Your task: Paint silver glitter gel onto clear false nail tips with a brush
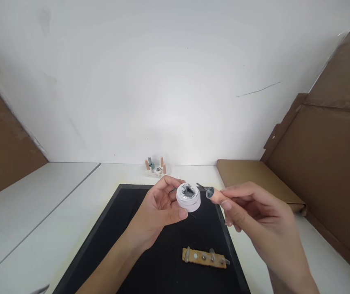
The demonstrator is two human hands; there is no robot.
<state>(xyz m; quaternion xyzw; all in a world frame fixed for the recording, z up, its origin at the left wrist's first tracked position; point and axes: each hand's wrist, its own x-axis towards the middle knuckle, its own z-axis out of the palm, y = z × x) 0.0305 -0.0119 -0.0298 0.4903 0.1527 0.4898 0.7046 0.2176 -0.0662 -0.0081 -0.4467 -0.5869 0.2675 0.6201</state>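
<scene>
Between the thumb and fingers of my left hand (162,206) is a small white round jar (192,205), its top facing up and tilted toward me. Torn silver foil surrounds a dark opening in its top. My right hand (251,212) pinches the peach cap of a nail polish brush (217,196). The brush's thin dark stem points left, its tip close to the jar's rim; whether they touch I cannot tell. Below the hands, a tan strip (203,258) carrying several clear nail tips and small round spots lies on the black mat (159,261).
At the back by the white wall stands a clear holder (158,173) with several nail polish bottles, most with peach caps. A flat cardboard box (242,175) lies at the back right. Brown cardboard panels (331,155) rise on both sides.
</scene>
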